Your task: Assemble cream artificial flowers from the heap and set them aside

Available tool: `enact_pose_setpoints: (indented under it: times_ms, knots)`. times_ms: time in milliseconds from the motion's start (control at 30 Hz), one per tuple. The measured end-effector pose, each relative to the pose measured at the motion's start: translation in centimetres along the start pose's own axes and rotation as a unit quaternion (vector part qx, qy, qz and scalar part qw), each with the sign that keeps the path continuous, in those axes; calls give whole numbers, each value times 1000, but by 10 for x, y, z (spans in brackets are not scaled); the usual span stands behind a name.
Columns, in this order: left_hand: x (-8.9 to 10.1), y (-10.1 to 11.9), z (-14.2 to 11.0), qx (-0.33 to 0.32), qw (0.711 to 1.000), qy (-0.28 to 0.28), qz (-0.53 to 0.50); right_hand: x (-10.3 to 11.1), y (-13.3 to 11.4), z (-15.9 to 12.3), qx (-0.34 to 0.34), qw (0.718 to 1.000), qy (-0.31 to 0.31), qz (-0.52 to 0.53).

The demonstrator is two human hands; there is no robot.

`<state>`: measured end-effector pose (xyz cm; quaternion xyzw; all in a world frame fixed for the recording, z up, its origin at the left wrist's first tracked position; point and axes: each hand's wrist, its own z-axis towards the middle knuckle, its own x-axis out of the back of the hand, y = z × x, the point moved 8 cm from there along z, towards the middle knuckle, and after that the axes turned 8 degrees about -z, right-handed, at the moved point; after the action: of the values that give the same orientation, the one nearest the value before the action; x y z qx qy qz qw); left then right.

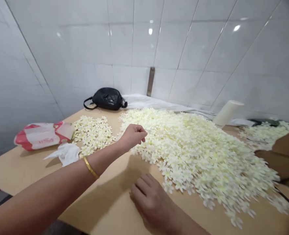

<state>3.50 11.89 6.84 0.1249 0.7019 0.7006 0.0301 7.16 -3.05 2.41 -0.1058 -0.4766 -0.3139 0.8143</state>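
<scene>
Okay so here's the scene: the left hand point(132, 137) is reaching out over a tan wooden tabletop point(22, 171), forearm coming in low from the bottom left, with a thin gold bangle point(90, 167) near the wrist. That hand is curled up, fingertips bunched and pointing down at the flowers, but honestly you can't tell if it's pinching anything. It sits right at the left edge of a big heap of small cream-white artificial flowers point(195, 156), over or just touching the blossoms.

The right hand point(151, 204) is lower down, palm down on the bare tabletop, fingers loosely open and holding nothing, just beside the front edge of that heap.

A smaller patch of the same flowers point(92, 134) lies left of the left hand, and another point(267, 134) sits far right, past a white cylindrical roll point(229, 112). Further left there's a crumpled white tissue point(66, 154) and a red-and-white plastic bag point(42, 135). At the back, a black quilted waist bag point(107, 99) rests by a folded white cloth point(144, 101), against a glossy white tiled wall point(159, 42). Brown cardboard point(288, 153) pokes in on the right.
</scene>
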Motion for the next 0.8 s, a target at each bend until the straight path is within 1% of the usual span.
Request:
enact_pose_setpoints:
  times_ms: [67, 167, 267, 300, 367, 433, 500, 567, 633, 700, 733, 767, 800]
  knots:
    - [-1, 11, 16, -2, 1000, 1, 12, 7, 5, -1, 4, 997, 77, -22]
    - [-8, 23, 40, -14, 999, -1, 37, 14, 11, -3, 10, 980, 189, -56]
    - [-21, 27, 63, -18, 998, -13, 63, 18, 15, -4, 8, 963, 259, -75]
    - [-25, 27, 71, -18, 997, -15, 71, 18, 15, -4, 7, 959, 271, -80]
    - [-31, 27, 85, -24, 996, -11, 85, 16, 17, -4, 3, 958, 274, -88]
    - [-32, 29, 96, -41, 994, 9, 96, 12, 18, -4, 2, 960, 264, -95]
    - [-30, 31, 99, -67, 992, 33, 105, 9, 20, -4, 0, 963, 253, -97]
    - [-27, 28, 91, -92, 988, 48, 112, 10, 21, -4, -3, 966, 244, -86]
    - [-23, 18, 69, -108, 986, 49, 120, 13, 22, -4, -9, 976, 214, -51]
    - [-17, 3, 37, -110, 984, 45, 133, 12, 22, -4, -17, 988, 152, 10]
    - [-11, -5, 19, -107, 983, 45, 141, 8, 23, -4, -26, 993, 105, 39]
    - [-5, -11, 1, -114, 980, 44, 155, 6, 24, -5, -40, 995, 75, 55]
    - [1, -12, -16, -142, 972, 32, 185, 5, 25, -7, -48, 995, 59, 69]
